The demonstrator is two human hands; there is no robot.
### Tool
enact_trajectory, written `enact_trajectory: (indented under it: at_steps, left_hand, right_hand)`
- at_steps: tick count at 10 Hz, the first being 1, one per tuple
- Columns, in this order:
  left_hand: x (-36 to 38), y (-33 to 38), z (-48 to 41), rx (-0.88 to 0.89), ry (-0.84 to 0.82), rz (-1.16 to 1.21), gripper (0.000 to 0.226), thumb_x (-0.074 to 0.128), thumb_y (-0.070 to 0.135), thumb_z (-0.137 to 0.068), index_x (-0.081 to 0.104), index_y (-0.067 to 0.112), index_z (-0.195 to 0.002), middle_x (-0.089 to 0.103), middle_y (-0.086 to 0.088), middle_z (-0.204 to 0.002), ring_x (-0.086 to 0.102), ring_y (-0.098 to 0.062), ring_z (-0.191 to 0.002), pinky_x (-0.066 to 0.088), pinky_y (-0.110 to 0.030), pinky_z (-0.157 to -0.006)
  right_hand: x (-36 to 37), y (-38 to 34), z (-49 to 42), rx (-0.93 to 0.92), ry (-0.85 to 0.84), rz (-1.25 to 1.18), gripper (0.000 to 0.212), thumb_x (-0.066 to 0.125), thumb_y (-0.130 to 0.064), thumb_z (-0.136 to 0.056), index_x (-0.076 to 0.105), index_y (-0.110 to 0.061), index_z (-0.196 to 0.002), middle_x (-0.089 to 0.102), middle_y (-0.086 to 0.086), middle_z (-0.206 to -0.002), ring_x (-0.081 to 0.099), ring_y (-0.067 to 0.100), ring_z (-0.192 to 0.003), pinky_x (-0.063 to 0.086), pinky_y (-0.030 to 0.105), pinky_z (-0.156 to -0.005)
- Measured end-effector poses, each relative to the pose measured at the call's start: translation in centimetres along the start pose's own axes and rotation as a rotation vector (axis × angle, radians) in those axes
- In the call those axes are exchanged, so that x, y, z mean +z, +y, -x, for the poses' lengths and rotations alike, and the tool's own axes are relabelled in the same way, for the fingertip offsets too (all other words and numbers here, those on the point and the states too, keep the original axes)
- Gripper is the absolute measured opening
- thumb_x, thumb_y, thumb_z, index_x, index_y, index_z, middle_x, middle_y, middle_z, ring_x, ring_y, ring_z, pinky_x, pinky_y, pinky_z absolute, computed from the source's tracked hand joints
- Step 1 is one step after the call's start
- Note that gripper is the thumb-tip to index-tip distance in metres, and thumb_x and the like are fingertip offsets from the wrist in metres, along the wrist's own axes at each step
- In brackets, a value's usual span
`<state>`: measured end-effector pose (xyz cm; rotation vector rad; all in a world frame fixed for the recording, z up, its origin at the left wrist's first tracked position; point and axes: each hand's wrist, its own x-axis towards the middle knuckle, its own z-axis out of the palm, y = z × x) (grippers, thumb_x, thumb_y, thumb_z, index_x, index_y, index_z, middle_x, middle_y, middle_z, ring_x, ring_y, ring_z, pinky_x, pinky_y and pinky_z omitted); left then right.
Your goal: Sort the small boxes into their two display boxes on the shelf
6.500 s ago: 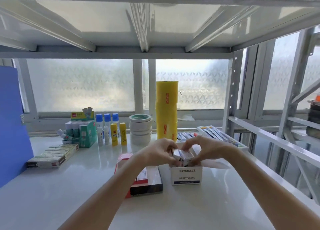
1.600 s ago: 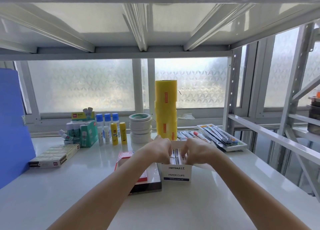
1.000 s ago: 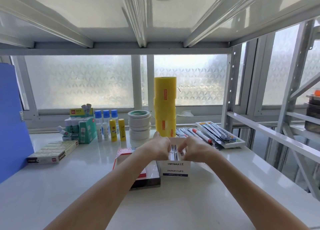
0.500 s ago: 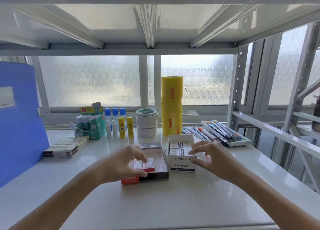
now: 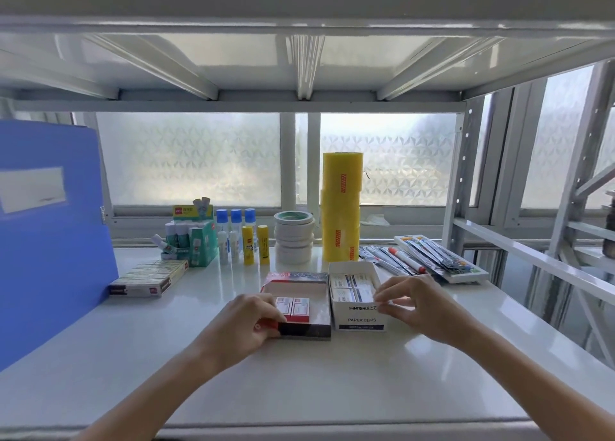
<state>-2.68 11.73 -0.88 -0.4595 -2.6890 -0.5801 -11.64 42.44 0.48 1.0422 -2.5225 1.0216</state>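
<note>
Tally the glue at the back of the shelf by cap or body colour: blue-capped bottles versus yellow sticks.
Blue-capped bottles: 3
Yellow sticks: 2
Total: 5

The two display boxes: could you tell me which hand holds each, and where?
Left hand grips the red-and-black display box at its front-left corner; right hand pinches the white paper-clip box front-right rim.

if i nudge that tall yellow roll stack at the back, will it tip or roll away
The yellow roll stack looks tall for its footprint, so a push near the top would probably tip it. It seems to be separate rolls stacked, so they may shift apart. Once on their sides, they would likely roll.
</note>
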Motion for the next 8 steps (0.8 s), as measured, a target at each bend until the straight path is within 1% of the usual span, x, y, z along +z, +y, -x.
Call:
enact_trajectory:
  at_steps: [1, 2, 3, 5, 6, 7, 8]
  left_hand:
    - [0.2, 0.0, -0.3, 0.001, 0.004, 0.001, 0.028, 0.075, 0.013, -0.08, 0.078, 0.027, -0.104, 0.07, 0.009, -0.092, 0.066, -0.01, -0.088, 0.054, -0.026, -0.078]
    - [0.4, 0.0, -0.7, 0.0, 0.004, 0.013, 0.028, 0.075, 0.01, -0.08, 0.078, 0.026, -0.102, 0.07, 0.009, -0.091, 0.066, -0.01, -0.085, 0.054, -0.024, -0.076]
    - [0.3, 0.0, -1.0, -0.018, 0.0, 0.029, 0.028, 0.075, 0.009, -0.079, 0.079, 0.026, -0.101, 0.07, 0.007, -0.09, 0.066, -0.011, -0.083, 0.054, -0.026, -0.075]
    - [0.5, -0.3, -1.0, -0.026, -0.023, 0.035, 0.03, 0.074, 0.008, -0.081, 0.078, 0.025, -0.105, 0.07, 0.007, -0.095, 0.066, -0.012, -0.09, 0.055, -0.026, -0.079]
    - [0.3, -0.4, -1.2, -0.029, -0.034, 0.014, 0.026, 0.071, 0.008, -0.083, 0.077, 0.022, -0.104, 0.07, 0.005, -0.099, 0.065, -0.013, -0.094, 0.054, -0.025, -0.082]
    - [0.5, 0.2, -1.0, -0.043, -0.081, -0.003, 0.022, 0.069, 0.009, -0.085, 0.076, 0.021, -0.101, 0.069, 0.005, -0.102, 0.064, -0.015, -0.096, 0.054, -0.026, -0.084]
    - [-0.6, 0.7, -1.2, -0.059, -0.113, -0.031, 0.024, 0.069, 0.017, -0.086, 0.072, 0.022, -0.109, 0.067, 0.006, -0.108, 0.063, -0.011, -0.099, 0.052, -0.027, -0.091]
  right_hand:
    - [0.1, 0.1, 0.0, -0.014, -0.002, -0.001, 0.012, 0.075, -0.017, -0.08, 0.079, -0.019, -0.091, 0.072, -0.01, -0.094, 0.07, 0.005, -0.086, 0.058, 0.023, -0.082]
    - [0.0, 0.0, -0.1, -0.021, -0.011, 0.002, 0.012, 0.074, -0.018, -0.081, 0.079, -0.02, -0.092, 0.073, -0.01, -0.095, 0.069, 0.006, -0.086, 0.058, 0.022, -0.082]
    - [0.0, 0.1, -0.2, -0.024, -0.013, 0.005, 0.013, 0.074, -0.019, -0.081, 0.079, -0.02, -0.093, 0.073, -0.009, -0.096, 0.069, 0.005, -0.087, 0.058, 0.021, -0.083]
    - [0.2, 0.4, -0.2, -0.038, -0.013, -0.013, 0.014, 0.074, -0.019, -0.081, 0.078, -0.02, -0.094, 0.072, -0.01, -0.097, 0.07, 0.005, -0.088, 0.058, 0.023, -0.084]
    - [0.1, 0.3, -0.2, -0.038, -0.006, -0.004, 0.013, 0.073, -0.019, -0.082, 0.078, -0.019, -0.094, 0.072, -0.01, -0.097, 0.07, 0.007, -0.088, 0.058, 0.024, -0.084]
    - [0.4, 0.3, -0.1, -0.056, -0.003, 0.049, 0.014, 0.072, -0.02, -0.083, 0.078, -0.02, -0.095, 0.072, -0.011, -0.098, 0.069, 0.006, -0.089, 0.059, 0.027, -0.084]
    - [0.1, -0.3, -0.3, -0.068, -0.014, 0.118, 0.018, 0.071, -0.025, -0.084, 0.076, -0.021, -0.1, 0.073, -0.009, -0.104, 0.068, 0.007, -0.094, 0.057, 0.035, -0.087]
